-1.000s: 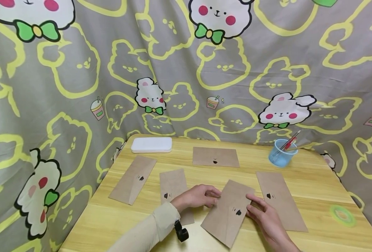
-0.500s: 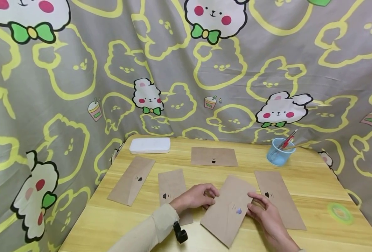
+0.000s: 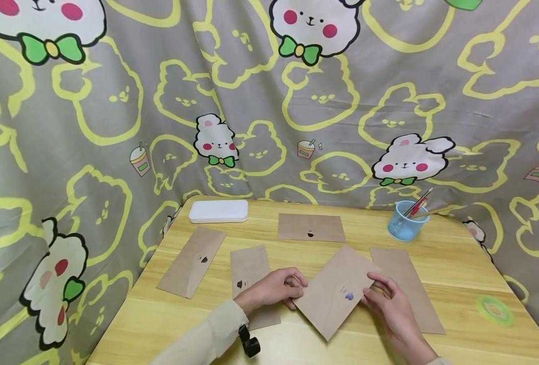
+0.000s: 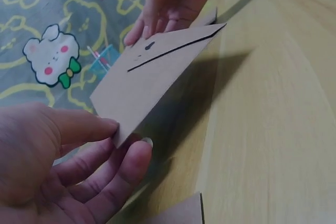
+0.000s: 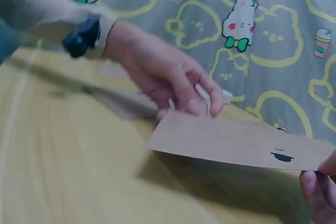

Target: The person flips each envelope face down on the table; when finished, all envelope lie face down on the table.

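Note:
Both hands hold a brown paper envelope (image 3: 328,289) with a small dark hat-shaped print near its flap. It is raised off the table and tilted, its shadow showing below in both wrist views. At its left corner the left hand (image 3: 274,289) pinches it between thumb and fingers; the left wrist view shows the thumb on top of the envelope (image 4: 152,77). The right hand (image 3: 394,309) grips the opposite edge beside the print, as the right wrist view also shows, where part of that hand (image 5: 320,187) is cut off.
Similar envelopes lie around: far left (image 3: 191,261), left under the forearm (image 3: 251,268), back middle (image 3: 312,227) and right (image 3: 410,289). A white case (image 3: 219,210) and a blue cup of brushes (image 3: 406,221) stand at the back. A green ring (image 3: 496,310) lies right.
The held envelope has moved up and away from the table's front edge, and it has turned slightly. The left hand has shifted a little left, the right hand a little right.

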{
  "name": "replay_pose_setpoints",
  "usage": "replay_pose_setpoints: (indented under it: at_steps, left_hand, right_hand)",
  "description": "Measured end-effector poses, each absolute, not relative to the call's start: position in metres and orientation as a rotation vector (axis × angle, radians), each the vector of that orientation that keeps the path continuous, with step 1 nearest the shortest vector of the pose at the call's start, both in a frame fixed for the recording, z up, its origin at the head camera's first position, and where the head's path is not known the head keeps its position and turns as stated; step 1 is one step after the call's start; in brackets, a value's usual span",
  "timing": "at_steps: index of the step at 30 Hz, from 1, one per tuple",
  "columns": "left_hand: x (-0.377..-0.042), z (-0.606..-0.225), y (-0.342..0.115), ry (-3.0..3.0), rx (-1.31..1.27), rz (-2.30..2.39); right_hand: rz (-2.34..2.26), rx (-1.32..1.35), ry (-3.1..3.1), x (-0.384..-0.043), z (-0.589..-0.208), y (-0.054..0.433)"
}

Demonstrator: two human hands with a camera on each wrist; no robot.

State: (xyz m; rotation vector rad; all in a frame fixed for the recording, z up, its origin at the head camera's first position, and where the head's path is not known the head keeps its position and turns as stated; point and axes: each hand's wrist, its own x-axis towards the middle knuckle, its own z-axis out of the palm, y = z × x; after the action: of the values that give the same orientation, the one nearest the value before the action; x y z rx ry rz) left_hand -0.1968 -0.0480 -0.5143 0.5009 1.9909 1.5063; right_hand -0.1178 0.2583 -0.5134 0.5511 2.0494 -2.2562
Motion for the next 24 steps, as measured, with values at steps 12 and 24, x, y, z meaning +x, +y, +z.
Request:
replay_pose_setpoints:
  at_steps: [12,24]
  left_hand:
    - [-0.200,-0.509,-0.066,1.992,0.558,1.508]
    - [-0.207,-0.504,-0.083,2.079,0.602,1.453]
  right_hand:
    - [-2.422,0.403,2.097,-0.122,-0.515,0.275]
    - [-2.488,0.416,1.869,-0.117,-0.517,0.284]
